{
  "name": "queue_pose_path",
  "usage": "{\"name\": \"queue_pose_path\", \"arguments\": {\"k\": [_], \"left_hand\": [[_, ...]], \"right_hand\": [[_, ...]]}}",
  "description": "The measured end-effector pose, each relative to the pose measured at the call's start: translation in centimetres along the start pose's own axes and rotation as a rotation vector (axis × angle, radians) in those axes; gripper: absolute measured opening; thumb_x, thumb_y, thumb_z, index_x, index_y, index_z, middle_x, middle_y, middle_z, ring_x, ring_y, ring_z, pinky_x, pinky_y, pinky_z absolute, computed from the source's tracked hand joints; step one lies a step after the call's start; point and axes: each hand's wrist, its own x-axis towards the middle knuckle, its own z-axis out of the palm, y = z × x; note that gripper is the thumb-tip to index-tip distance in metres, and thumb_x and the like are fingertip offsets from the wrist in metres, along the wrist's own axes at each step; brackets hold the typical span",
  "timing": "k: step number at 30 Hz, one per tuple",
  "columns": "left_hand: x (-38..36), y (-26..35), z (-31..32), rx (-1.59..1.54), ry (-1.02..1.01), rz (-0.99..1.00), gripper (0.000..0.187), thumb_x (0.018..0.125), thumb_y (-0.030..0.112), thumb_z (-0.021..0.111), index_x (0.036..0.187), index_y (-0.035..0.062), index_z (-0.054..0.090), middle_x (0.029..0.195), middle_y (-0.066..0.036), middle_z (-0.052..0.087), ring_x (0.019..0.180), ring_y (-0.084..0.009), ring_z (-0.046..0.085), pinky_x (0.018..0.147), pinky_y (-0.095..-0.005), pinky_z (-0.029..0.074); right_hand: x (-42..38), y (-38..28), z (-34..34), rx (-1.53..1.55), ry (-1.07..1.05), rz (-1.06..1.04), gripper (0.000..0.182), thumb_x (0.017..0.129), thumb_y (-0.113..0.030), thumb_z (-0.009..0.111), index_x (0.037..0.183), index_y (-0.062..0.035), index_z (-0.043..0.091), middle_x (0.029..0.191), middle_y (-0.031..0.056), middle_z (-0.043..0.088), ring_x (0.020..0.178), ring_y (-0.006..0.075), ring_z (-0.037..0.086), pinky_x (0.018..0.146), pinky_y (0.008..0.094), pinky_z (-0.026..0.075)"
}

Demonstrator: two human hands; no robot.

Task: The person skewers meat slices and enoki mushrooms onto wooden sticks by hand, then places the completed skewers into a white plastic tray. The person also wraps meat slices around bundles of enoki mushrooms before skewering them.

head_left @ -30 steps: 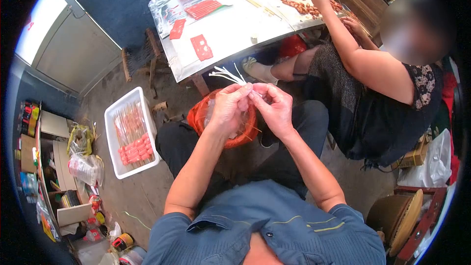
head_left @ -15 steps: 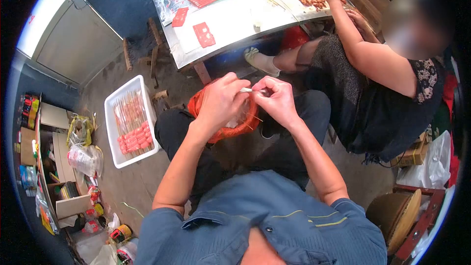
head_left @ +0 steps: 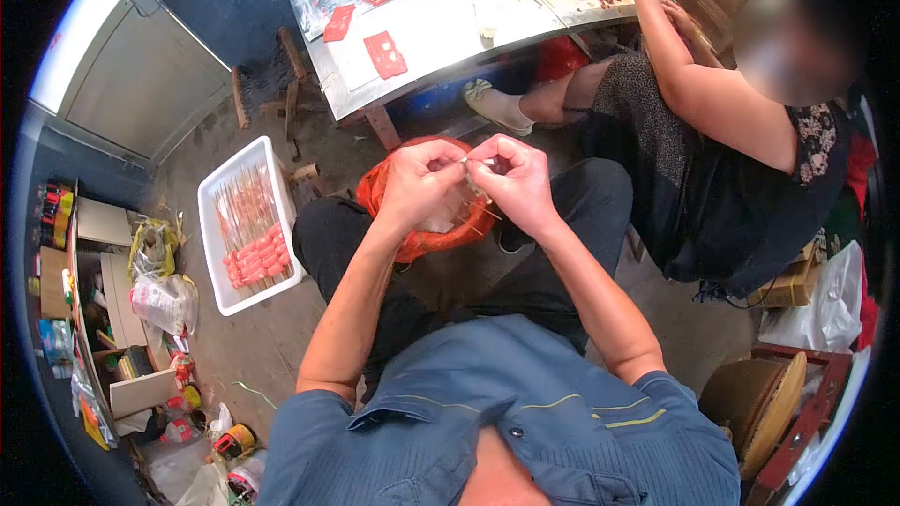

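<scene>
While hands (head_left: 412,186) (head_left: 523,186) pinch, fingers (head_left: 428,152) curled, close together

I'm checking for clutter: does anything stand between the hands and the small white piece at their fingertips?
Nothing visible: the left hand and right hand are both at the small white piece; the orange container lies below.

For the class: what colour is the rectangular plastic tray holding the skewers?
The rectangular plastic tray is white; it shows best in the head camera's view.

Blown-out white glare at door (head_left: 79,33), upper left; tabletop (head_left: 452,21) washed out, top center. Floor (head_left: 248,347) dimmer. Fisheye bend, black corners. Co-worker's head (head_left: 797,42), upper right, blurred.
</scene>
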Motion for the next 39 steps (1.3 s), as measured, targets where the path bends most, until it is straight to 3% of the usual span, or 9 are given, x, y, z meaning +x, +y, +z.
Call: {"name": "queue_pose_path", "arguments": {"k": [3,5,8,12,18,20,23,29,39], "left_hand": [[-0.3,-0.4,-0.2,-0.364,-0.006,-0.123,0.009,0.087,0.004,0.067,0.093,-0.0006,0.071,0.077,-0.004,0.068,0.065,-0.0102,0.061,0.06,-0.0252,0.05],[-0.7,-0.2,-0.4,-0.566,0.002,-0.157,0.011,0.086,0.002,0.068,0.096,-0.0015,0.069,0.081,-0.008,0.069,0.068,-0.0141,0.064,0.065,-0.0278,0.054],[-1.1,-0.3,-0.7,-0.751,-0.013,-0.174,0.015,0.086,0.005,0.069,0.1,-0.0017,0.069,0.087,-0.01,0.07,0.074,-0.0173,0.067,0.071,-0.0314,0.057],[-1.2,-0.1,-1.3,-0.714,-0.031,-0.221,0.014,0.087,0.007,0.069,0.099,-0.0016,0.068,0.091,-0.011,0.07,0.079,-0.0192,0.069,0.074,-0.0343,0.059],[-1.3,-1.3,-2.5,-0.709,0.046,-0.249,0.013,0.087,0.011,0.071,0.093,-0.0005,0.067,0.087,-0.011,0.069,0.076,-0.0173,0.068,0.071,-0.0317,0.058],[-1.3,-1.7,-3.0,-0.541,-0.101,-0.204,0.014,0.088,0.012,0.071,0.09,0.0005,0.065,0.084,-0.009,0.069,0.073,-0.0161,0.067,0.069,-0.0293,0.056],[-1.2,-1.4,-3.3,-0.463,-0.184,-0.151,0.013,0.089,0.012,0.07,0.09,0.0013,0.061,0.081,-0.009,0.068,0.071,-0.0149,0.066,0.067,-0.0271,0.055],[-0.9,-1.8,-3.7,-0.271,-0.142,-0.117,0.008,0.09,0.004,0.065,0.091,0.0016,0.058,0.08,-0.008,0.068,0.068,-0.0127,0.064,0.064,-0.0252,0.053],[-1.8,-3.4,-0.6,-0.387,0.132,-0.123,0.012,0.091,0.004,0.063,0.101,-0.001,0.064,0.082,-0.005,0.067,0.066,-0.0106,0.062,0.061,-0.0238,0.051]], "right_hand": [[0.2,-0.4,0.4,0.009,0.034,-0.054,0.007,0.076,-0.007,0.072,0.078,-0.0017,0.068,0.074,0.0066,0.066,0.067,0.013,0.061,0.062,0.0282,0.048],[0.5,-0.7,0.5,-0.16,0.023,-0.282,0.007,0.076,-0.008,0.073,0.079,-0.0033,0.069,0.077,0.0074,0.065,0.072,0.0201,0.061,0.067,0.0327,0.049],[0.6,-0.9,0.5,-0.217,0.026,-0.341,0.007,0.076,-0.008,0.073,0.079,-0.0044,0.069,0.079,0.0077,0.065,0.078,0.0258,0.06,0.072,0.0361,0.048],[0.4,-1.3,0.7,-0.268,0.008,-0.407,0.009,0.075,-0.008,0.072,0.083,-0.0052,0.069,0.083,0.0066,0.065,0.081,0.0247,0.06,0.074,0.0364,0.048],[-0.3,-1.6,1.4,-0.398,0.024,-0.451,0.028,0.077,-0.013,0.071,0.105,-0.0075,0.068,0.101,0.0093,0.068,0.103,0.0285,0.061,0.09,0.0396,0.047],[-0.5,-1.5,1.2,-0.465,-0.008,-0.468,0.033,0.08,-0.015,0.069,0.111,-0.0056,0.066,0.103,0.0129,0.068,0.103,0.0311,0.062,0.092,0.0394,0.048],[-0.7,-1.1,0.7,-0.318,-0.241,-0.324,0.029,0.082,-0.015,0.068,0.109,-0.0035,0.066,0.097,0.0149,0.068,0.092,0.0327,0.065,0.083,0.0392,0.052],[-1.3,1.1,0.9,-0.334,-0.232,-0.224,0.015,0.088,-0.015,0.063,0.096,-0.0023,0.067,0.085,0.0169,0.066,0.079,0.0345,0.066,0.068,0.0416,0.051],[-1.1,1.0,1.8,-0.224,-0.128,-0.069,0.016,0.091,-0.015,0.061,0.088,-0.0012,0.067,0.078,0.0172,0.065,0.073,0.0331,0.066,0.064,0.0391,0.05]]}}
